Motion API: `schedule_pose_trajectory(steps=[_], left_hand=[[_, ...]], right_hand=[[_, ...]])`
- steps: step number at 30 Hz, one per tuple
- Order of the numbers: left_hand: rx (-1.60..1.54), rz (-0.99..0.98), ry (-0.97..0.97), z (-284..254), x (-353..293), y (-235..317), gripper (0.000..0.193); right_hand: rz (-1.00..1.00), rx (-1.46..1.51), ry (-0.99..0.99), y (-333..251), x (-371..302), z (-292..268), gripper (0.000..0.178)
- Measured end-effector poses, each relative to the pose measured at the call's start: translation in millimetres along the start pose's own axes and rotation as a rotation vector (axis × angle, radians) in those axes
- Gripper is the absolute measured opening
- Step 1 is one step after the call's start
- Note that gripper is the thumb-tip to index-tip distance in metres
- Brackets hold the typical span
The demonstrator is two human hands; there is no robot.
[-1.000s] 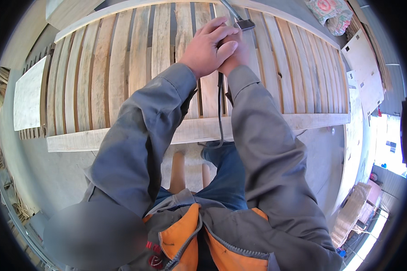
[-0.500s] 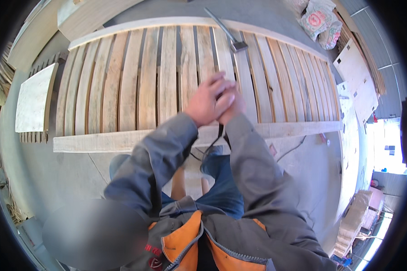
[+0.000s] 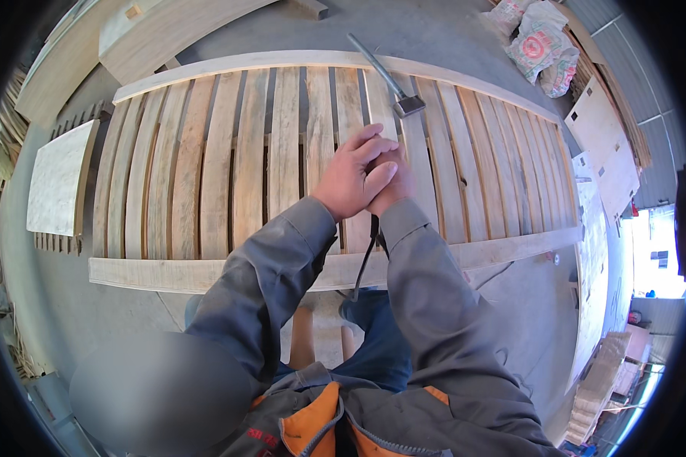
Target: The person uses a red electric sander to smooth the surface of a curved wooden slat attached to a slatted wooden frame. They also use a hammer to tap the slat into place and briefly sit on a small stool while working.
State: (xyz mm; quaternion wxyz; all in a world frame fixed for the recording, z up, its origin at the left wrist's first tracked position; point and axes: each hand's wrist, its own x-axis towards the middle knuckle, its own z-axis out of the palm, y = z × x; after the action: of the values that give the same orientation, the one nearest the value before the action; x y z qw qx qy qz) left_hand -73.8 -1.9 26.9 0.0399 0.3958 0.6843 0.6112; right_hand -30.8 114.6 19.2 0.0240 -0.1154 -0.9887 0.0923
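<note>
Both of my hands are together over the middle of a slatted wooden frame [image 3: 168, 273], its long rails running left to right. My left hand [image 3: 352, 174] is closed, its fingers pressed against and overlapping my right hand [image 3: 396, 183], which is closed too. Whatever lies between them, if anything, is hidden. A black cord [image 3: 367, 259] hangs from beneath the hands over the near rail. Just beyond my fingers, a hammer [image 3: 408, 104] with a grey metal handle rests on the slats, its handle crossing the far rail.
Large wooden panels [image 3: 168, 34] stand at the far left. A pale board [image 3: 57, 179] lies left of the frame. White sacks [image 3: 543, 46] sit at the far right, near leaning boards [image 3: 604, 145]. Stacked wood [image 3: 598, 388] is at the lower right.
The frame and hammer appear lower in the picture, as the view has tilted. My hands stay pressed together at nearly the same place in the picture.
</note>
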Motion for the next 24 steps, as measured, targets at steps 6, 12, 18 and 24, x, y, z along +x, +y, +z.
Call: schedule_pose_trajectory(steps=[6,12,18,24], left_hand=[[0.053,-0.019,0.067,-11,36,-30,0.04],[0.058,-0.015,0.069,-17,73,-50,0.04],[0.066,-0.096,0.026,-31,85,-59,0.04],[0.081,-0.089,0.048,-29,76,-57,0.041]], right_hand=[[-0.148,-0.271,0.028,-3,52,3,0.037],[-0.063,-0.155,0.061,-4,83,-12,0.047],[0.025,-0.011,0.007,-15,102,-17,0.055],[0.005,-0.028,0.003,-16,97,-16,0.055]])
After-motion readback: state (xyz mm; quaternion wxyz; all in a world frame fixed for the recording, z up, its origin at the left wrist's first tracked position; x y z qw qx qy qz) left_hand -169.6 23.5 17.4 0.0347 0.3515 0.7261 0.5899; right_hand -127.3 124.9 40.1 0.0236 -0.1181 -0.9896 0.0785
